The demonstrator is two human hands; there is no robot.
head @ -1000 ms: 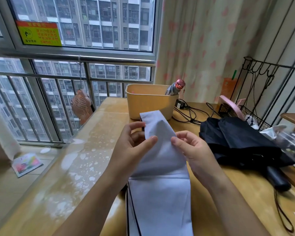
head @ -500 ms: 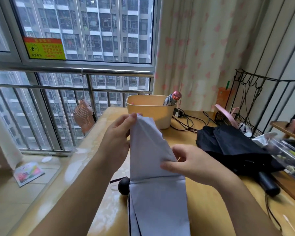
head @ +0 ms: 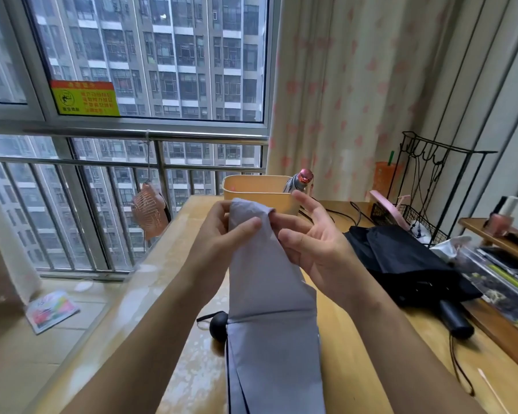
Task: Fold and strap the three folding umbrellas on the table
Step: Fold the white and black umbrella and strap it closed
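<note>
A grey folding umbrella (head: 269,309) stands up in front of me, its canopy panels hanging flat and its black round handle (head: 219,326) resting on the table. My left hand (head: 225,234) pinches the top of a grey panel between thumb and fingers. My right hand (head: 314,243) is at the panel's right edge, palm towards me, its thumb and one finger on the fabric and the other fingers spread. A black umbrella (head: 410,267) lies crumpled at the right, handle towards me. A third umbrella (head: 299,181) with a red tip stands in the yellow bin (head: 257,192).
The wooden table (head: 371,348) runs along a window with a metal railing (head: 150,135). Black cables (head: 341,215), a wire rack (head: 416,216), a pink object and a cluttered shelf (head: 502,264) line the right side. A small fan (head: 148,209) hangs on the railing.
Both hands have risen with the grey panel. My right hand moved from the panel's lower fold up to its top and opened its fingers. The camera tilted upward.
</note>
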